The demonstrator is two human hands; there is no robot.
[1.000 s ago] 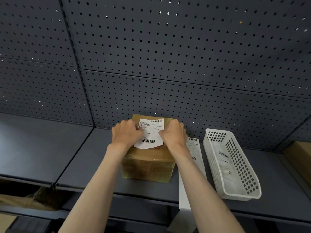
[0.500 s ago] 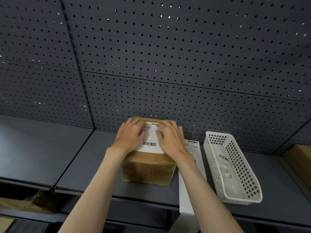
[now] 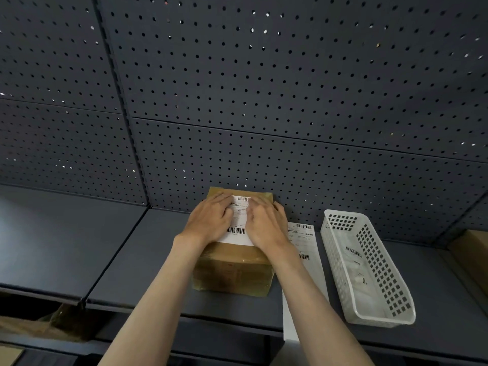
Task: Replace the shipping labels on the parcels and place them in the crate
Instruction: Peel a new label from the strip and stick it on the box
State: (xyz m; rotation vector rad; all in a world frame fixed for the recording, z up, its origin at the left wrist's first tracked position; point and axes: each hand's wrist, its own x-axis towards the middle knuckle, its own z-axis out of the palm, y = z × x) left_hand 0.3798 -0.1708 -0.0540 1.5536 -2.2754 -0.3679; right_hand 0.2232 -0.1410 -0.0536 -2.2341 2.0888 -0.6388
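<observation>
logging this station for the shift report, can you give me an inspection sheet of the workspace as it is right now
surface: dark grey metal shelf, a seam on its left.
job's things: cardboard parcel at the back, white shipping label flat on its top; strip of labels to its right, overhanging the front edge; white plastic crate further right, labelled paper inside.
clutter: nothing seen.
hands: left hand and right hand press flat on the label.
cables: nothing seen.
surroundings: perforated back panel; brown box at far right.
</observation>
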